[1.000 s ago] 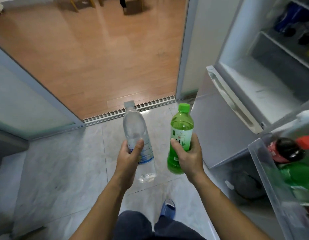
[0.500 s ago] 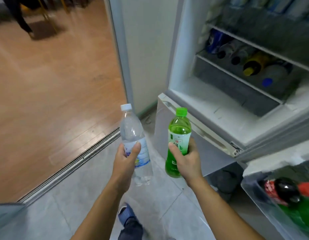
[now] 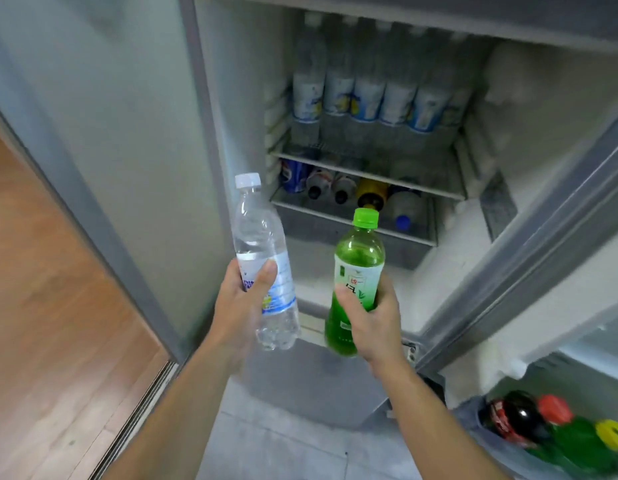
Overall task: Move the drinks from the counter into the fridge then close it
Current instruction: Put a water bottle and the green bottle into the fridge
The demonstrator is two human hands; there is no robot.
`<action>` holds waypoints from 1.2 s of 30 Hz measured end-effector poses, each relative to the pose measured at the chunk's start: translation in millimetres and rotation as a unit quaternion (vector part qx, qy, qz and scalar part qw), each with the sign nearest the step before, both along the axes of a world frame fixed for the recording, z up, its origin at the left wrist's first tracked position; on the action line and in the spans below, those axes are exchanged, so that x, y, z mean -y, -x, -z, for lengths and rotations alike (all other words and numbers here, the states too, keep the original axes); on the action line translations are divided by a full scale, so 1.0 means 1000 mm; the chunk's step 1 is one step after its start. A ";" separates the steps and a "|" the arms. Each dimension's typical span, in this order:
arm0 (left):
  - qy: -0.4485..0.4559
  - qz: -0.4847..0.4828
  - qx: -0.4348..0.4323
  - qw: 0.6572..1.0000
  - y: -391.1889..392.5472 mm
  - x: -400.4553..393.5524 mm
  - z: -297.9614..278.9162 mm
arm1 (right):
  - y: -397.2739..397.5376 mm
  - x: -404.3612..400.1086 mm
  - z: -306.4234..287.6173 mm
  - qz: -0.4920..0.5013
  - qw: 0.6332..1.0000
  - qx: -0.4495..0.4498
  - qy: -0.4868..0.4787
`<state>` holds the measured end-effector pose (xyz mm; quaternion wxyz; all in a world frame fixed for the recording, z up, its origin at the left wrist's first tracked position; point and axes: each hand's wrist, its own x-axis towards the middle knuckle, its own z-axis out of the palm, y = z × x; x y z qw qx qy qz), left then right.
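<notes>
My left hand [image 3: 243,306] grips a clear water bottle [image 3: 257,237] with a white cap, held upright. My right hand [image 3: 373,317] grips a green drink bottle [image 3: 359,258] with a green cap, also upright. Both bottles are in front of the open fridge [image 3: 473,271], just outside its lower opening. Inside, a row of water bottles [image 3: 369,88] stands on the upper shelf. Below it, several bottles and cans [image 3: 349,188] lie on their sides on a second shelf. The fridge's bottom floor under that shelf is bare white.
The fridge door [image 3: 560,237] stands open on the right, its lower pocket holding a cola bottle [image 3: 518,417] and a green bottle [image 3: 584,445]. A sliding glass door frame [image 3: 103,237] runs along the left, with wooden floor [image 3: 41,306] beyond. Grey tile [image 3: 283,445] lies underfoot.
The view has swung right and up, from the doorway to face the fridge interior. Both hands, still holding their bottles, have risen and come closer to the fridge opening.
</notes>
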<state>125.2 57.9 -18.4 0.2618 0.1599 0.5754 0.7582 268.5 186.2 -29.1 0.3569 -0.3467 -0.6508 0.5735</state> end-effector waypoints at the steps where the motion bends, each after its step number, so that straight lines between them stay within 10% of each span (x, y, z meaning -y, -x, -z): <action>1: -0.003 0.010 -0.015 1.000 0.007 -0.015 -0.009 | 0.005 -0.012 -0.006 0.015 1.000 -0.010 -0.003; 21: -0.056 0.041 -0.229 0.971 0.111 -0.235 -0.125 | 0.096 -0.194 -0.118 0.245 0.956 -0.133 -0.092; 36: -0.029 0.068 -0.284 0.956 0.162 -0.299 -0.116 | 0.132 -0.316 -0.117 0.270 0.956 -0.015 -0.113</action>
